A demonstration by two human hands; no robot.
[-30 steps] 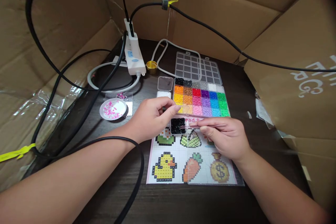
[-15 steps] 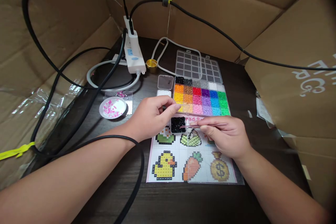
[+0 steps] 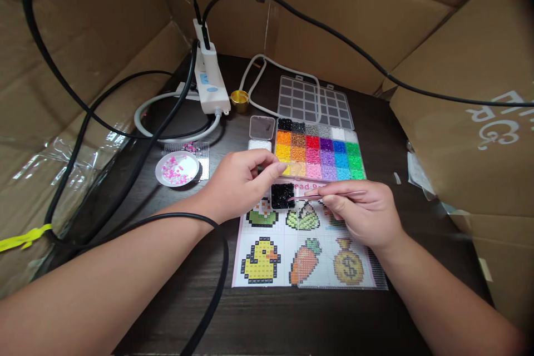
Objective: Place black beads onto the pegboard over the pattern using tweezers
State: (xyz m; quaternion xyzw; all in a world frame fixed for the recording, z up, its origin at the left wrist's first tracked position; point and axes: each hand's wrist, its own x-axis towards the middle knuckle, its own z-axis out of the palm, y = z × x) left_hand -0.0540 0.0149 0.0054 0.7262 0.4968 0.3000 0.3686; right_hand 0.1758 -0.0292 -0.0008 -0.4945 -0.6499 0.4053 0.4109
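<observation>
My right hand (image 3: 367, 208) grips pink metal tweezers (image 3: 321, 196), which point left. Their tips reach the right side of the black beads in a small clear bead box (image 3: 282, 196). My left hand (image 3: 250, 178) is closed, thumb against fingers, at that box's back left edge and seems to steady it; the exact grip is partly hidden. Under the box lies a pattern sheet (image 3: 283, 236) with pixel pictures, including a yellow duck, a carrot and a money bag. A clear pegboard (image 3: 377, 275) covers the sheet's right part.
Behind my hands stands a compartment case (image 3: 319, 150) of coloured beads, its lid open. A white dish (image 3: 177, 169) of pink and white beads sits at left. Further back are a power strip (image 3: 211, 83) and a gold cup (image 3: 239, 101). A black cable (image 3: 225, 267) crosses my left forearm.
The view has shifted slightly. The tweezers have moved very little, their tips still at the black beads' right side. My left hand keeps its place by the box.
</observation>
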